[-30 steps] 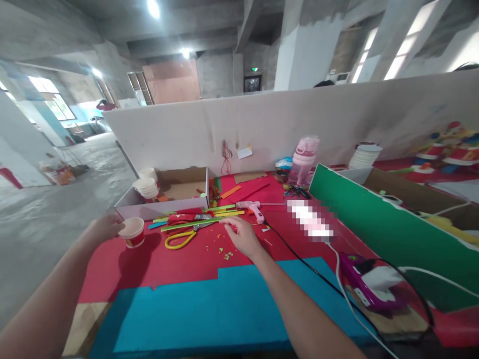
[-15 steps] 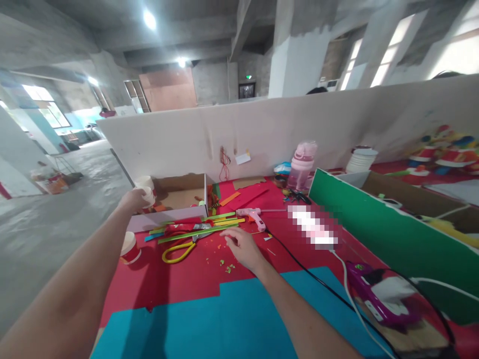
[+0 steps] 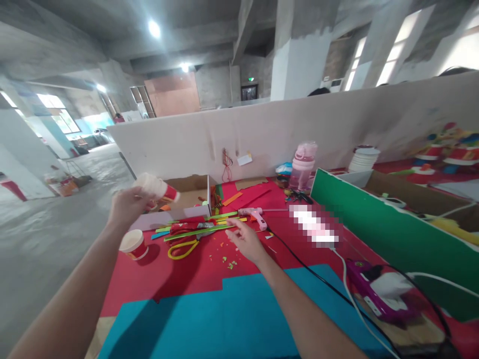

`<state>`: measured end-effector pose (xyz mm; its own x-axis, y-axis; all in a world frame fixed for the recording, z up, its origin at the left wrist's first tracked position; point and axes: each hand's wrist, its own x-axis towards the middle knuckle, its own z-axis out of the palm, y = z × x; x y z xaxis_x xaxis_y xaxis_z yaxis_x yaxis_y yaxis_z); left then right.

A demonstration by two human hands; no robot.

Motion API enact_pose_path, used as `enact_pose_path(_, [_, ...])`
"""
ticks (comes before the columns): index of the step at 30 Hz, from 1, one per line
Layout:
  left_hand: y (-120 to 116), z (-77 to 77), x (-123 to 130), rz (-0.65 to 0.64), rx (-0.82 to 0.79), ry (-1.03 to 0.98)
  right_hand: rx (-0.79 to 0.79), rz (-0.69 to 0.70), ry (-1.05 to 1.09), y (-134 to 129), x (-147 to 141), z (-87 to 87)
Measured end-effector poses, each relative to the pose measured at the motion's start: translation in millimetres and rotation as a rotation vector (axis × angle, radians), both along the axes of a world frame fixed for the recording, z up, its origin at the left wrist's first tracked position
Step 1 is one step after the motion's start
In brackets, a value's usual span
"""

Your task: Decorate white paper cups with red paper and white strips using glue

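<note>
My left hand [image 3: 127, 205] is closed around a white and red paper cup [image 3: 160, 188], tilted sideways above the front edge of an open cardboard box [image 3: 175, 214]. Blur hides whether a second cup is nested with it. Below that hand, another paper cup [image 3: 134, 244] leans on the red table cover. My right hand [image 3: 245, 240] hovers over the table with its fingers apart and nothing in them. Just beyond it lies a pink glue gun [image 3: 257, 217]. To its left are yellow-handled scissors [image 3: 183, 250] and several green and yellow strips [image 3: 204, 231].
Blue sheets [image 3: 179, 324] cover the near side of the table. A black cable runs from the glue gun towards a purple power strip [image 3: 389, 296] on the right. A green-sided box [image 3: 374, 239] and a pink bottle [image 3: 302, 167] stand before the white partition [image 3: 179, 144].
My left hand has lifted the paper cup from the box's left end, tipping it rightwards. The cup on the table now leans more. My right hand has barely moved.
</note>
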<state>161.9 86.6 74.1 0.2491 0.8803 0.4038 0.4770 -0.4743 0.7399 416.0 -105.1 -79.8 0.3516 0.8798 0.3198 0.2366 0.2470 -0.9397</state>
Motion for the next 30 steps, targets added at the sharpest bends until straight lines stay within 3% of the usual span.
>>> enact_pose_path(4, [-62.9,-36.5,40.5,-0.44,-0.365,-0.15,0.005,0.156,0.411,-3.6,4.4,7.6])
enact_pose_path(7, [-89.6,-67.8,76.2,-0.685,-0.609,-0.122,-0.036,0.313,0.459,-10.5,8.8,12.7])
enact_pose_path(9, [-95.7,-85.0,94.1,-0.756,-0.624,-0.136,-0.127,0.355,0.359,-13.5,11.3,12.6])
enact_pose_path(14, [-92.7,-114.4,107.5,-0.743,-0.604,-0.22,-0.225,0.22,0.119,-12.6,15.7,6.6])
enact_pose_path(20, [-68.9,-119.6,80.8,-0.523,-0.548,-0.492,-0.301,0.21,0.05,-16.2,23.7,9.6])
enact_pose_path(23, [-54.9,-114.2,66.3,-0.423,-0.482,-0.493,-0.209,0.077,0.064,-17.6,28.2,16.8])
enact_pose_path(28, [-60.5,-107.1,63.9,-0.66,-0.426,-0.123,0.115,-0.027,0.01,-17.9,27.4,28.3])
enact_pose_path(30, [-67.5,-105.3,68.3,-0.751,-0.374,-0.072,0.188,-0.027,0.01,-17.3,25.0,28.8])
